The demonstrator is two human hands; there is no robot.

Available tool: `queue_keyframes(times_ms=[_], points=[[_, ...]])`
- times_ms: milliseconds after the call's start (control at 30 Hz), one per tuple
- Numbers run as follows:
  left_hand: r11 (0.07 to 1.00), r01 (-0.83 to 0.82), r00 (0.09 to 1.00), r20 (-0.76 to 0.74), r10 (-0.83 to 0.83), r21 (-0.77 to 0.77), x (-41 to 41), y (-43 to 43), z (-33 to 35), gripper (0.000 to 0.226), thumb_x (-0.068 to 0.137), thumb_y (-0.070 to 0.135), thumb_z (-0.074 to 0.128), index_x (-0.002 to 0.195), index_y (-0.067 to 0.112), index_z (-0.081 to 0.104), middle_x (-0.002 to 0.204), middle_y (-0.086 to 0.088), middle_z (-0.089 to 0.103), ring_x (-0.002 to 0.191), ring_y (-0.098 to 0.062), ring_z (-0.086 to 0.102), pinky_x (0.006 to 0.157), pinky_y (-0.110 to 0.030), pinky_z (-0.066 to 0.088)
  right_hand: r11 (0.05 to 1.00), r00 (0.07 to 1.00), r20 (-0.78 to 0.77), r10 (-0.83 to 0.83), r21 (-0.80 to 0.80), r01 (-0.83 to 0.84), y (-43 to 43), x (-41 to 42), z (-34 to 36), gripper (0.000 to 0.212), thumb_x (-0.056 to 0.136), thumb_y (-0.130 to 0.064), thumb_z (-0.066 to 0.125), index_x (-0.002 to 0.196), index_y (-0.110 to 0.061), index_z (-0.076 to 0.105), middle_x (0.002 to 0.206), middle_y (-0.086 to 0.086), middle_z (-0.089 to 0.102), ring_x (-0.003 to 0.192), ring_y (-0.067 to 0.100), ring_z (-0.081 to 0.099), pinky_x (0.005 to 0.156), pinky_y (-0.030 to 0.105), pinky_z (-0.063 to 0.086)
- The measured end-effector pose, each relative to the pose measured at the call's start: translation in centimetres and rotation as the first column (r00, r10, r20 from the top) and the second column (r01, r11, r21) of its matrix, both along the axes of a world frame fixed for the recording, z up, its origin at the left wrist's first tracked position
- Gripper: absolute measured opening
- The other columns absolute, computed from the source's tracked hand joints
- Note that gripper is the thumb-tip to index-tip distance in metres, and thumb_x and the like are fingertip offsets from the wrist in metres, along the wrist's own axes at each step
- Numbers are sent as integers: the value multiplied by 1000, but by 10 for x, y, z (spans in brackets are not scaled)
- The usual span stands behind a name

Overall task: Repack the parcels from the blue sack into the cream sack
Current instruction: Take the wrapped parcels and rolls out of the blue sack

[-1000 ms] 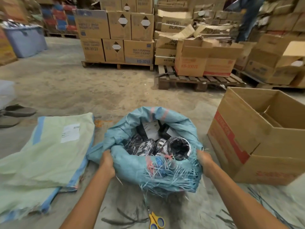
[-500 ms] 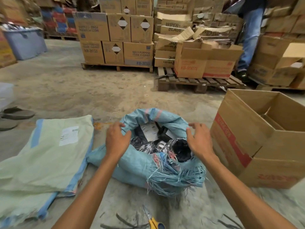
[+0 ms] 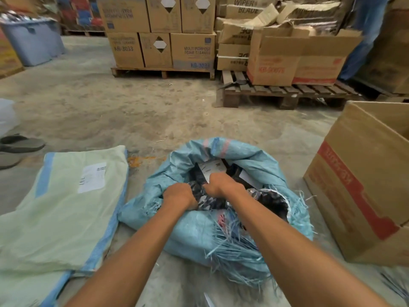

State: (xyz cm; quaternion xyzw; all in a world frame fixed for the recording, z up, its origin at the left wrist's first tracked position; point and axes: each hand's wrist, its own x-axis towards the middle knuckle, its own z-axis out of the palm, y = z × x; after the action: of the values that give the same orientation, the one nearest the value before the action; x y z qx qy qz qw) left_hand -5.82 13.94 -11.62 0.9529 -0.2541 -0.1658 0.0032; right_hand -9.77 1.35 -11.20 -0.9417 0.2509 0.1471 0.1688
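Note:
The blue woven sack [image 3: 199, 231] sits on the floor in front of me, its mouth open and its cut edge frayed. Black plastic-wrapped parcels [image 3: 272, 200] with white labels fill it. My left hand [image 3: 179, 196] and my right hand [image 3: 223, 185] are both inside the mouth, fingers closed on one black parcel [image 3: 208, 201] between them. The cream sack [image 3: 57, 209], with blue edging and a white label, lies flat on the floor to the left, apart from both hands.
A large open cardboard box [image 3: 363, 187] stands close on the right. Wooden pallets [image 3: 285, 94] stacked with cartons [image 3: 159, 32] line the back. A grey bin [image 3: 33, 41] is far left, sandals [image 3: 17, 147] lie at left, and a person's jeans leg [image 3: 363, 36] shows far right.
Both hands left the sack's rim, moved inward over the opening, and closed together on a black parcel in the middle. The camera tilted slightly down and closer.

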Motion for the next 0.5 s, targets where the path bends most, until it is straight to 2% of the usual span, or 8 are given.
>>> queue_keyframes(times_ms=[67, 167, 233, 300, 333, 400, 500], points=[[994, 51, 998, 42, -55, 95, 13, -8, -9, 57, 73, 53, 74, 113, 15, 62, 113, -6, 64, 106, -25, 63, 87, -35, 52, 1000, 986, -166, -21, -12, 19, -9, 17, -21, 44, 95, -44, 48, 126, -13, 59, 138, 13, 55, 123, 33, 54, 105, 45, 43], [980, 82, 996, 1, -84, 180, 29, -18, -18, 74, 69, 67, 73, 120, 15, 60, 120, -5, 64, 111, -25, 61, 91, -36, 51, 1000, 946, -326, -3, -27, -6, -21, 35, -41, 65, 91, -60, 44, 140, -19, 52, 150, 8, 46, 135, 32, 47, 112, 50, 36], [968, 104, 994, -54, -94, 230, 40, -20, -24, 81, 72, 71, 68, 127, 13, 57, 125, -5, 62, 115, -26, 60, 95, -37, 49, 999, 910, -414, 35, -16, -46, -26, 45, -46, 67, 86, -67, 42, 134, -23, 57, 148, 7, 49, 132, 30, 49, 112, 50, 36], [960, 128, 989, -108, -104, 250, 45, -16, -24, 78, 78, 68, 65, 131, 12, 54, 131, -6, 59, 119, -27, 57, 98, -36, 47, 999, 887, -458, 52, 16, -50, -30, 52, -45, 57, 83, -70, 45, 107, -23, 65, 134, 7, 60, 116, 29, 59, 107, 47, 43], [956, 135, 986, -129, -104, 259, 47, -13, -23, 74, 81, 64, 65, 133, 12, 54, 135, -7, 57, 122, -27, 56, 99, -36, 46, 998, 887, -458, 54, 32, -45, -33, 56, -46, 56, 82, -71, 46, 102, -21, 62, 131, 8, 60, 113, 30, 60, 105, 47, 44], [955, 140, 985, -139, -106, 260, 47, -9, -24, 72, 83, 59, 67, 134, 10, 53, 138, -8, 53, 124, -28, 54, 100, -37, 45, 998, 888, -456, 55, 45, -39, -34, 56, -47, 67, 80, -73, 46, 120, -21, 58, 139, 9, 54, 119, 33, 57, 106, 49, 43], [975, 104, 990, -115, -82, 198, 42, -4, -28, 95, 74, 55, 78, 142, 4, 36, 140, -16, 44, 127, -32, 48, 103, -41, 45, 998, 897, -440, 40, 69, -11, -29, 51, -46, 78, 87, -71, 44, 144, -19, 46, 152, 8, 43, 132, 33, 48, 111, 51, 38]])
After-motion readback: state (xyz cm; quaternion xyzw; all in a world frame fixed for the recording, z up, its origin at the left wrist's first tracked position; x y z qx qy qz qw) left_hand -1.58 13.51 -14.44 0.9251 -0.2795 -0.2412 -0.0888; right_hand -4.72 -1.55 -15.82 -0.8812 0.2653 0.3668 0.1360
